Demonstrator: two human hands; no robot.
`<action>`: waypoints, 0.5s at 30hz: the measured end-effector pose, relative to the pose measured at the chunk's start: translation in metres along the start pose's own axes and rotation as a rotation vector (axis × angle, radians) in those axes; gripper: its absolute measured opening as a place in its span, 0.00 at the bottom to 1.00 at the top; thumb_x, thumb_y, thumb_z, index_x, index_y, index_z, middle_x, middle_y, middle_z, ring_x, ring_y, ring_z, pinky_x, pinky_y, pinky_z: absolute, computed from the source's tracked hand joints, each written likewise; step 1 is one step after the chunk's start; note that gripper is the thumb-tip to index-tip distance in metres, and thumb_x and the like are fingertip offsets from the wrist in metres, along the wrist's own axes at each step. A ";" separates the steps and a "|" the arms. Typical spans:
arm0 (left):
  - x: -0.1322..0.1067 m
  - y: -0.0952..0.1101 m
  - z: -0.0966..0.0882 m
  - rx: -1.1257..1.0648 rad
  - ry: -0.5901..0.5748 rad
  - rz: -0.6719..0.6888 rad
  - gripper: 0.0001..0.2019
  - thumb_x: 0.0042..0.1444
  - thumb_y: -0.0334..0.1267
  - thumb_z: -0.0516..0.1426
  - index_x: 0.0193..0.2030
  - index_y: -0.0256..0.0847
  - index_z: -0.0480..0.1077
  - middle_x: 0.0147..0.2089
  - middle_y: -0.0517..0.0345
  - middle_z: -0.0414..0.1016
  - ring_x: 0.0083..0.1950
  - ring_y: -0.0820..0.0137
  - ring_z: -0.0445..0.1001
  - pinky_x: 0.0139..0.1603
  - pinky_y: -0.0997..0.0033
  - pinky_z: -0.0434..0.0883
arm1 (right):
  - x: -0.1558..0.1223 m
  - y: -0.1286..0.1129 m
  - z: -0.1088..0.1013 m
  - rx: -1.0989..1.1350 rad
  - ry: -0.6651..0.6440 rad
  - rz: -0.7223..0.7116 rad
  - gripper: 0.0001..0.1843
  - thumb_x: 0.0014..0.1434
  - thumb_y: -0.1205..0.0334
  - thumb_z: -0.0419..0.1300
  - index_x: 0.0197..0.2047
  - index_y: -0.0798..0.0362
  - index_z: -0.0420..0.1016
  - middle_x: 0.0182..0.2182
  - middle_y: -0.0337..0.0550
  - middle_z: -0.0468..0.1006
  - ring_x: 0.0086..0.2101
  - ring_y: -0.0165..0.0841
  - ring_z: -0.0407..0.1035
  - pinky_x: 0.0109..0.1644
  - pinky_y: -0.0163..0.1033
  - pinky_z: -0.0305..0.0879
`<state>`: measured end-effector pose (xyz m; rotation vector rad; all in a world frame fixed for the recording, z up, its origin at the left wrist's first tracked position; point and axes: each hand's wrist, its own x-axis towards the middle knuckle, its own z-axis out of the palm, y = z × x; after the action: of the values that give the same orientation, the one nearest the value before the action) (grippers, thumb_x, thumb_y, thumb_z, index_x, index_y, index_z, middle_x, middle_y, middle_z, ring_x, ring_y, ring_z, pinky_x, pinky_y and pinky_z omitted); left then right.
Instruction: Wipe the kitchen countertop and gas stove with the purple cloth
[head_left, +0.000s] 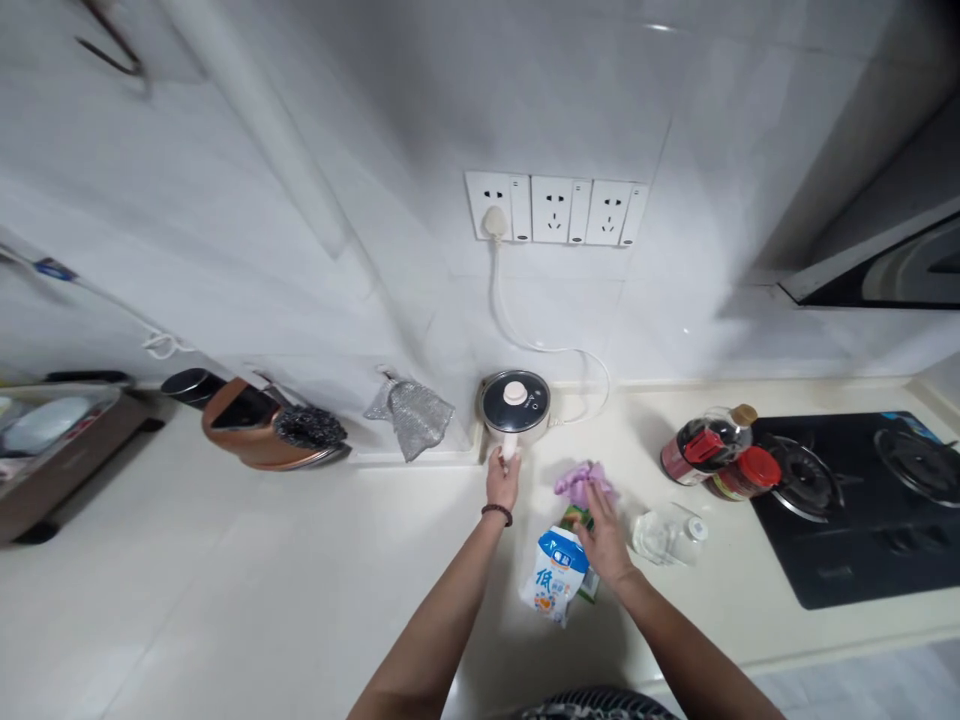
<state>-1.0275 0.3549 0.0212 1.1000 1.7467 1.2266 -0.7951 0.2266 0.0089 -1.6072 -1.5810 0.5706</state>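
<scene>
A small electric pot [534, 412] with a dark glass lid and pale knob stands against the wall, its cord plugged in above. My left hand [502, 482], with a beaded bracelet at the wrist, is closed round the pot's handle [510, 444]. To the right, my right hand [606, 540] reaches out with fingers extended, its fingertips at a crumpled purple cloth [574, 483]; whether they press on it I cannot tell. Beside this hand lies a blue and white bag of salt [556, 570], partly covering a green packet [576, 518].
Right of my hands are a clear bottle [667, 535], a dark sauce bottle [705, 445], a red-lidded jar [742, 473] and a black gas hob [832, 540]. Silver mesh cloth [416, 415] hangs at left, near a brown knife block [240, 425]. White sockets [556, 210] are above.
</scene>
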 end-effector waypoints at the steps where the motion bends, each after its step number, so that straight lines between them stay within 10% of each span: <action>1: -0.006 -0.004 -0.002 0.015 0.031 -0.023 0.30 0.64 0.54 0.65 0.68 0.42 0.72 0.56 0.44 0.84 0.59 0.52 0.84 0.64 0.50 0.81 | -0.005 -0.004 0.000 -0.030 -0.021 -0.012 0.37 0.63 0.60 0.59 0.75 0.48 0.76 0.77 0.55 0.72 0.79 0.53 0.61 0.81 0.68 0.63; 8: -0.081 -0.042 -0.030 0.037 -0.096 -0.039 0.25 0.61 0.60 0.64 0.55 0.45 0.81 0.57 0.44 0.87 0.59 0.51 0.84 0.64 0.48 0.81 | -0.037 -0.010 -0.029 0.042 -0.053 -0.012 0.30 0.69 0.54 0.59 0.72 0.44 0.79 0.76 0.53 0.74 0.74 0.48 0.69 0.79 0.61 0.69; 15: -0.159 -0.041 -0.048 0.040 -0.393 0.058 0.25 0.51 0.61 0.70 0.48 0.46 0.86 0.50 0.47 0.90 0.51 0.52 0.85 0.58 0.51 0.81 | -0.048 0.030 -0.034 0.200 0.052 0.488 0.37 0.61 0.35 0.57 0.59 0.53 0.85 0.56 0.60 0.89 0.53 0.51 0.84 0.62 0.57 0.81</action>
<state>-1.0206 0.1849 0.0089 1.3219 1.4525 0.9339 -0.7558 0.1753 -0.0043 -1.8387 -1.0507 0.9035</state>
